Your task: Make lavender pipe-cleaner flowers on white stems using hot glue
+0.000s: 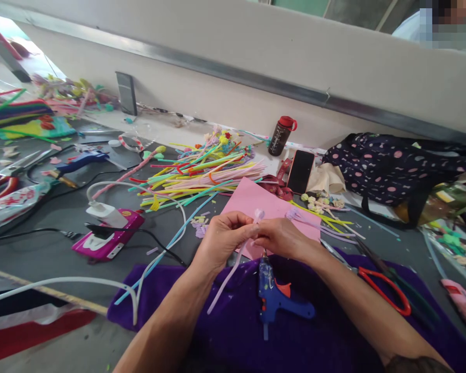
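Note:
Both hands meet over a pink sheet (244, 199), fingers pinched around a small pale purple pipe-cleaner flower (259, 213). Its pale purple stem (229, 282) slants down to the left, below my left hand (231, 233). Close against it, my right hand (277, 235) has its fingertips curled at the flower's base, partly hidden. A blue glue gun (274, 295) lies just below the hands on purple cloth (225, 331), nozzle toward them. More purple pipe-cleaner flowers (295, 213) rest on the sheet's right side.
Bundled colourful pipe cleaners (205, 178) lie behind the hands. A magenta power strip (108, 235) with cords sits left. Red-handled scissors (388, 290) are right. Farther back stand a dark bottle (280, 137), a phone (301, 171) and a patterned bag (380, 166). A person (450, 23) is beyond the partition.

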A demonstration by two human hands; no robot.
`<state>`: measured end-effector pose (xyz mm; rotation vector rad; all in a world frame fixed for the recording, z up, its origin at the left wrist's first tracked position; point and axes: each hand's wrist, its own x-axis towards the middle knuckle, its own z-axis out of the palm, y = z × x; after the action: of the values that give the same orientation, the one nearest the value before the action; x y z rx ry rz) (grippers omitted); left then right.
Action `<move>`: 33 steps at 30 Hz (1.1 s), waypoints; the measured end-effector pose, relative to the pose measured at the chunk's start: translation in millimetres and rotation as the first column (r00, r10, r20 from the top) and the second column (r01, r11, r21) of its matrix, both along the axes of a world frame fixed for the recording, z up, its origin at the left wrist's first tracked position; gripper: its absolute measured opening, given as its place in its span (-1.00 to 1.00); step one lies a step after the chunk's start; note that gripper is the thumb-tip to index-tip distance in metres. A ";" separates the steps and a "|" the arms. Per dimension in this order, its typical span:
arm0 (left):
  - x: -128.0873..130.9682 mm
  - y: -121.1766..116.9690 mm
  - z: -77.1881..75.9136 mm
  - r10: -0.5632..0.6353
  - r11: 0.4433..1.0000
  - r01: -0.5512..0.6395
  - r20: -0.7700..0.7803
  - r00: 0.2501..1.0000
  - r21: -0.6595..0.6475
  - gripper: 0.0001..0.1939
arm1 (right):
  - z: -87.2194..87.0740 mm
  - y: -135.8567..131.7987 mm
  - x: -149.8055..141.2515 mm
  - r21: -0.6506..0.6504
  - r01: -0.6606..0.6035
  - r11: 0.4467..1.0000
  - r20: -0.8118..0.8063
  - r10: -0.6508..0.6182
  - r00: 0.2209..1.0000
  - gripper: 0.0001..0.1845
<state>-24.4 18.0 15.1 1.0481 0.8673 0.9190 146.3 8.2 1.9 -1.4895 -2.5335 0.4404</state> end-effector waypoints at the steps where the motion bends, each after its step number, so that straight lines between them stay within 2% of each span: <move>1: 0.1 -0.3 0.0 -0.004 1.000 0.004 0.003 1.000 0.008 -0.77 | -2.0 2.2 -4.2 -0.002 0.008 1.000 0.034 -0.008 0.999 -0.87; 5: 0.2 -1.9 1.4 -0.005 1.000 0.004 0.028 1.000 0.027 -0.75 | -15.5 11.4 -17.0 -0.004 0.039 0.999 0.153 -0.038 0.987 -0.88; 9: -0.1 -3.4 3.0 -0.010 1.000 0.009 0.058 0.998 0.017 -0.72 | -21.7 18.4 -21.5 -0.012 0.067 0.998 0.186 -0.064 0.980 -0.88; 14: -0.8 -2.4 0.1 -0.038 0.999 0.036 0.077 0.996 0.017 -0.76 | -2.3 15.4 -6.5 0.004 0.139 0.990 0.085 -0.139 0.987 -0.90; 17: -0.5 -1.7 -3.1 -0.066 0.998 0.066 0.083 0.994 0.005 -0.79 | 10.2 3.5 11.0 0.018 0.214 0.977 -0.020 -0.213 0.977 -0.88; 20: 1.1 -2.5 -4.5 -0.117 0.991 0.123 0.100 0.988 -0.057 -0.80 | 15.4 -9.6 26.3 -0.015 0.252 0.968 -0.166 -0.251 0.954 -0.87; 24: 4.1 -4.2 -4.1 -0.144 0.973 0.161 0.112 0.983 -0.164 -0.79 | 18.8 -17.5 36.1 -0.110 0.213 0.971 -0.460 -0.239 0.855 -0.89; 28: 5.3 -4.2 -5.4 -0.125 0.969 0.145 0.109 0.986 -0.201 -0.79 | 24.2 -17.5 36.9 -0.223 0.201 0.954 -0.574 -0.295 0.764 -0.92; 30: 5.4 -3.5 -6.8 -0.119 0.968 0.143 0.125 0.985 -0.209 -0.79 | 25.2 -17.3 36.0 -0.327 0.186 0.927 -0.644 -0.363 0.674 -0.93; 33: 6.0 -2.5 -9.1 -0.118 0.965 0.147 0.142 0.983 -0.217 -0.77 | 21.5 -17.2 33.7 -0.452 0.137 0.881 -0.740 -0.456 0.494 -0.87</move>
<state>-18.4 15.6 6.0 0.8297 0.7651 0.7463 180.0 -9.0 23.4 -1.2991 -1.4267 1.2303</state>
